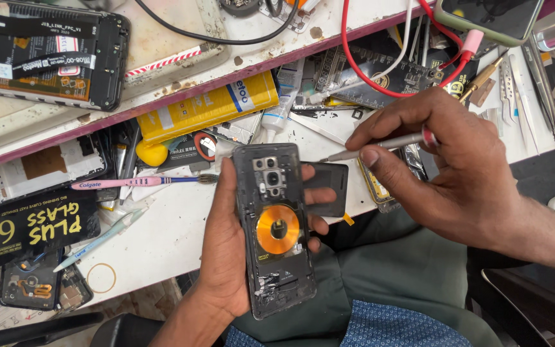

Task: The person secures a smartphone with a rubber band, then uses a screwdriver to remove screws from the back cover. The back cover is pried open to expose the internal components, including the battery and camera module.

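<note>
My left hand [226, 257] holds an opened phone [274, 225] from below, with the fingers wrapped around its edges. The back is off, so the camera block and an orange round coil show. The phone is above my lap, at the front edge of the white workbench [162, 238]. My right hand [444, 173] pinches a thin metal tool [380, 144] between thumb and fingers, its tip near the phone's top right corner. A pink toothbrush [142, 182] lies to the left.

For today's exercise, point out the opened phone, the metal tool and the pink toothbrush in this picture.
Opened phone [276, 226]: head view, on its copper-coloured coil.
Metal tool [380, 144]: head view, middle of its silver shaft.
Pink toothbrush [137, 182]: head view, middle of its handle.
</note>
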